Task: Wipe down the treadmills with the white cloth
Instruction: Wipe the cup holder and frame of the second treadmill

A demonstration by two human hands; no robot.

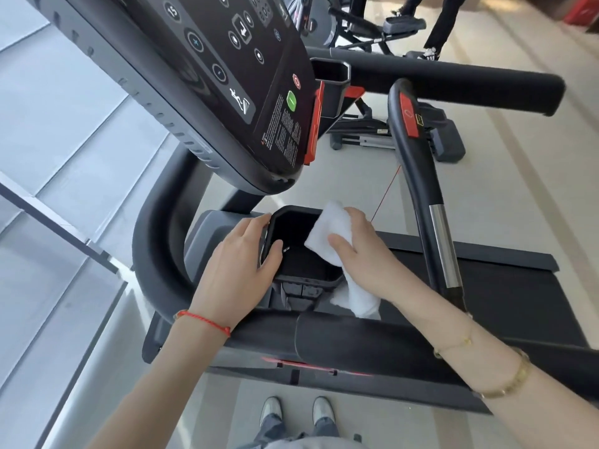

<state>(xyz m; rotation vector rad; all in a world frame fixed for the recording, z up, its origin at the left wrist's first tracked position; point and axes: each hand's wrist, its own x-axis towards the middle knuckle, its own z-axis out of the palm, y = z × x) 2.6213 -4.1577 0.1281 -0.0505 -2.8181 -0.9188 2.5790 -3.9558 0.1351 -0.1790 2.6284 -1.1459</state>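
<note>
Evidently the cup holder (298,234) was being wiped — the left hand (241,254) gripped its left rim, the right hand (366,254) clutched the white cloth (330,228) at its right rim. Next the cloth likely needed sweeping inside.

GYM FLOOR: A treadmill (155,254) fills the foreground. Its dark console (210,92) carries rows of control buttons, a green key (291,101) and a red key (296,81). Padded handrails (453,81) flank a black running belt (505,286). Beyond stands a second exercise machine (403,24), with another person's legs (445,21) above its pedals. Pale flooring (518,189) runs between the machines, and glazed panels (64,131) line the left side.
</note>
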